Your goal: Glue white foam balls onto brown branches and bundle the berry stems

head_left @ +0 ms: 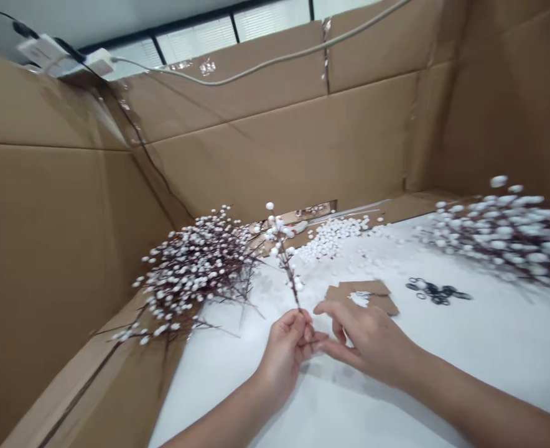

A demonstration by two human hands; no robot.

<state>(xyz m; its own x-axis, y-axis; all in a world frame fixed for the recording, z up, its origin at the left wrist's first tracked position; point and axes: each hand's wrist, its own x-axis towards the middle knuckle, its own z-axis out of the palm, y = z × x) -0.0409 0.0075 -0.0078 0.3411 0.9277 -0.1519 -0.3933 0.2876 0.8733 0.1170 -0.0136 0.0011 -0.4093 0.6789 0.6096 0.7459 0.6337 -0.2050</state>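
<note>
My left hand [288,348] is closed in a pinch around the lower stem of an artificial berry branch [287,261]. The branch stands nearly upright, with white berries along its thin brown stem. Close on the right is my right hand [372,339], its index finger and thumb apart and no object visible between them. Its lower fingertip meets or nearly meets the left fingers; which one, I cannot tell. Just beyond the right hand lies a piece of cardboard [382,303] with small white bits [359,298] on it.
A heap of white-berry branches [195,267] lies left, another bunch [508,233] right. Loose white berries [333,236] are scattered at the back of the white table [480,354]. Black rings [436,291] lie right of centre. Cardboard walls [275,149] surround the table; a cable [265,65] hangs above.
</note>
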